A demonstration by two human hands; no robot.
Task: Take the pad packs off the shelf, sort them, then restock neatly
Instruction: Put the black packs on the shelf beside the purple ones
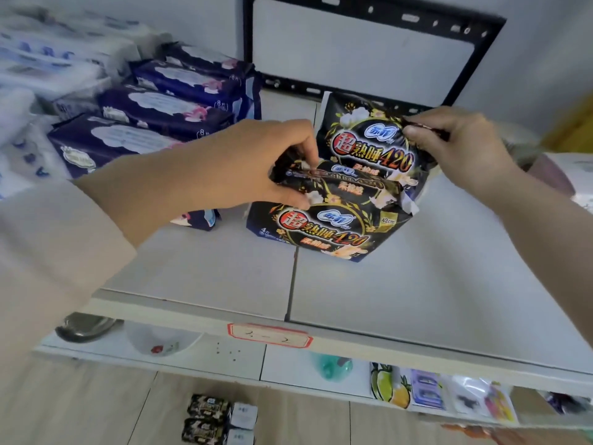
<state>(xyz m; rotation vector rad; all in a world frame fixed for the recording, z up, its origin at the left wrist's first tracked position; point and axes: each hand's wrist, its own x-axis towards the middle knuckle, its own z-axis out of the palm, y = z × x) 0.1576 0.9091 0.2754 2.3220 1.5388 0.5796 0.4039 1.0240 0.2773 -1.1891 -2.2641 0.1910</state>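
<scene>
Left hand (256, 162) and right hand (455, 146) each hold a black pad pack on the shelf (417, 284).
The left hand's fingers curl around the top left end of the middle black pack (346, 187); the right hand pinches the top right corner of the far black pack (369, 146), upright behind it. The near black pack (321, 232) stands free in front. Purple packs (154, 114) line the left side, near to far. More black packs (208, 419) lie on the floor below.

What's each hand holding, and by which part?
Left hand grips the middle black pack by its left end; right hand pinches the rear black pack by its top right corner.
</scene>
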